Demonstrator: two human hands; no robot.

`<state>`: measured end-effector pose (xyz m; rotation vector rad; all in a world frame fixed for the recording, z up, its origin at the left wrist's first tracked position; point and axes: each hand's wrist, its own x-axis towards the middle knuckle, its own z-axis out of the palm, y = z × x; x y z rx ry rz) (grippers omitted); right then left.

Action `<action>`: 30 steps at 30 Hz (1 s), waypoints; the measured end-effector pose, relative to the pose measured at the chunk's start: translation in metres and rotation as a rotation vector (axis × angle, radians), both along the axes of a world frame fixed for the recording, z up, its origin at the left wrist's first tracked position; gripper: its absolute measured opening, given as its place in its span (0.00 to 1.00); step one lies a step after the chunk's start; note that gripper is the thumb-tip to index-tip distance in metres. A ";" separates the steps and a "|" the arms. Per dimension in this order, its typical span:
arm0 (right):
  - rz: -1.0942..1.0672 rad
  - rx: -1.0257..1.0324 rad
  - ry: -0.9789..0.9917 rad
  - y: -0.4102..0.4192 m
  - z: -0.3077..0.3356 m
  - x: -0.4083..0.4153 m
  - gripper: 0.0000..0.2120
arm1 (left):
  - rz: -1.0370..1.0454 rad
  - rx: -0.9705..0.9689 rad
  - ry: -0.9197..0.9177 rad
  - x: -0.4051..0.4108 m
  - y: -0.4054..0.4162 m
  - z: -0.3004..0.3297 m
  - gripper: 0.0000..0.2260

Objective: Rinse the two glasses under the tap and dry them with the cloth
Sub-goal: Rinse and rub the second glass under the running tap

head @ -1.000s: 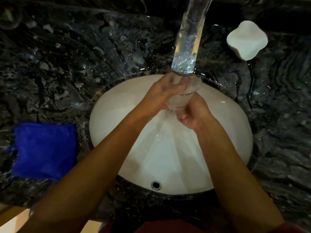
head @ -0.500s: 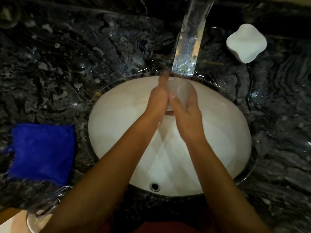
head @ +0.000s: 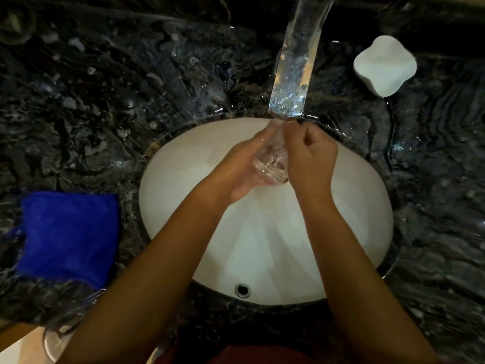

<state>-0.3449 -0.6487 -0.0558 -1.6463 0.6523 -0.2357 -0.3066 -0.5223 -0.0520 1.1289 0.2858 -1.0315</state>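
Observation:
A clear glass (head: pixel 270 164) lies tilted over the white basin (head: pixel 183 185), just below the spout of the glass tap (head: pixel 294 74). My left hand (head: pixel 238 172) cups the glass from underneath. My right hand (head: pixel 311 156) grips its upper side, fingers curled near the rim under the spout. A second clear glass (head: pixel 61 329) stands at the counter's front left, partly hidden by my left forearm. The blue cloth (head: pixel 68 232) lies flat on the counter left of the basin.
A white, lobed dish or soap holder (head: pixel 384 65) sits on the dark marble counter (head: pixel 105 101) right of the tap. The counter around the basin looks wet. The overflow hole (head: pixel 242 290) is at the basin's front.
The glass has turned between my hands, from upright between two flat palms to tilted. My right hand has shifted up and curled over its top; my left has slid under it.

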 end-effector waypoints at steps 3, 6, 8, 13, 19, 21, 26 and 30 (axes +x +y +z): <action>0.225 -0.096 0.082 -0.009 0.000 0.006 0.14 | -0.047 0.272 -0.137 0.003 0.003 0.007 0.23; 0.491 0.078 0.151 -0.022 0.009 0.015 0.05 | -0.033 0.283 -0.134 0.012 0.007 0.013 0.25; 0.652 0.192 0.196 -0.030 0.014 0.019 0.08 | -0.113 0.186 -0.106 0.021 0.014 0.012 0.18; 0.934 0.263 0.256 -0.048 0.023 0.019 0.11 | -0.368 0.002 -0.091 0.033 0.025 0.006 0.16; 0.484 0.185 0.076 -0.022 0.008 0.014 0.12 | -0.313 0.117 -0.222 0.036 0.015 0.007 0.19; 0.390 0.137 0.034 -0.018 0.004 0.008 0.09 | -0.250 0.127 -0.206 0.035 0.015 0.005 0.21; 0.689 0.245 0.032 -0.022 0.009 -0.007 0.10 | -0.345 0.038 -0.061 0.047 0.026 0.010 0.19; 0.812 0.364 0.087 -0.027 0.017 0.003 0.14 | -0.422 0.053 -0.115 0.052 0.024 0.013 0.14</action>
